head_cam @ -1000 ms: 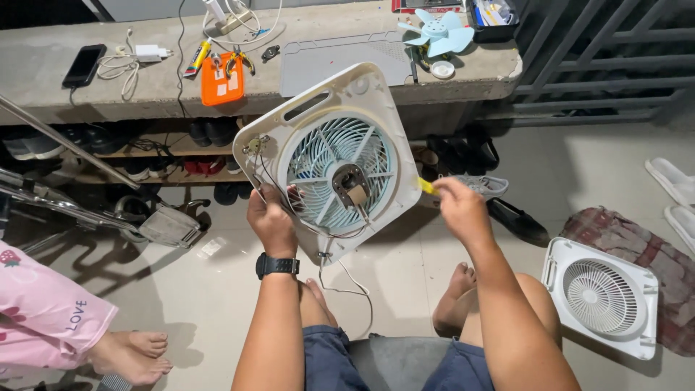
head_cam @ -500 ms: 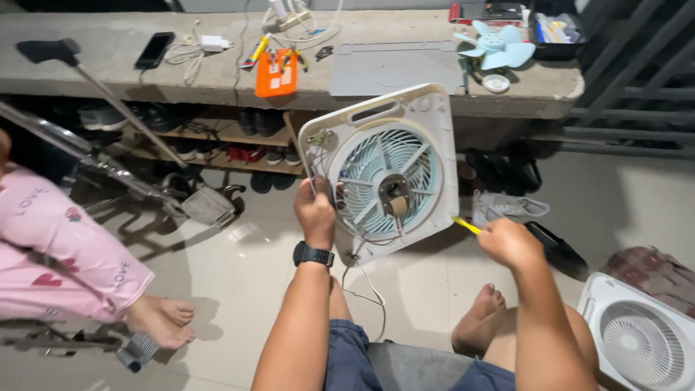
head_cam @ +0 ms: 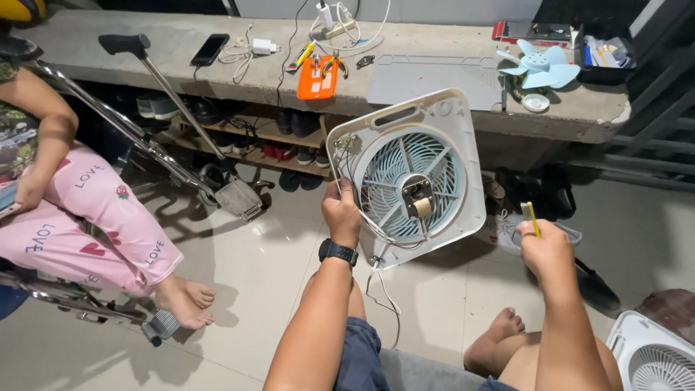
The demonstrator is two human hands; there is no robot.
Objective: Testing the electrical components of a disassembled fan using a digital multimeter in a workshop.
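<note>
In front of my knees, my left hand is closed on the left edge of the fan housing and holds it upright above the floor, with its open back toward me. I wear a black watch on this wrist. In the middle of the housing I see the pale blue grille and the small motor, and thin wires hang down from the lower corner, between my legs.

My right hand is apart from the housing, to the right of it and a little lower. It is closed around a thin yellow tool, which points up out of the fist. I cannot tell what kind of tool it is.

Behind the housing there is a concrete bench. On it lie a loose blue fan blade, an orange tool case, a grey mat, a phone and a charger. Shoes stand on a shelf under it.

At the left another person in pink trousers sits, with a crutch leaning near. At the lower right corner a second white fan cover lies on the floor.
</note>
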